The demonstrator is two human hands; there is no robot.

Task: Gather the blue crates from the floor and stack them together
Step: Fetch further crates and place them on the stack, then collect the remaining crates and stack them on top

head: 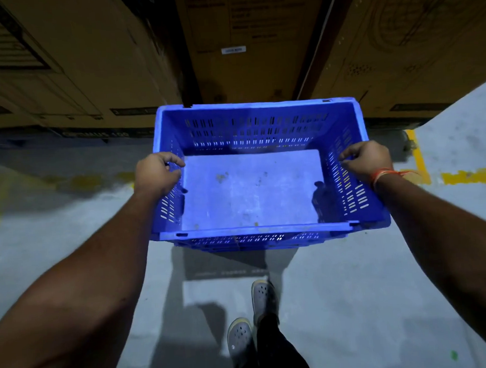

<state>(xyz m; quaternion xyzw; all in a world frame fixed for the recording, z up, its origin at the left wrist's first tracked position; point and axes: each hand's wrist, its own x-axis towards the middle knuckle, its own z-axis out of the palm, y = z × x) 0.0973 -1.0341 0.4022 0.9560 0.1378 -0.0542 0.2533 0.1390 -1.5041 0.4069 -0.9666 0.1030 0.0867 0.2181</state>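
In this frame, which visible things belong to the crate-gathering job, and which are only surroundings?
Job:
- blue crate, empty
- left hand gripping its left rim
- right hand gripping its right rim

Surroundings:
- cardboard boxes ahead
- yellow floor lines
- grey shoes

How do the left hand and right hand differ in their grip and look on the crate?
The left hand grips the blue crate on its left rim; the right hand grips the opposite, right rim. The right wrist wears an orange thread; the left wrist is bare. Both curl their fingers over the rim.
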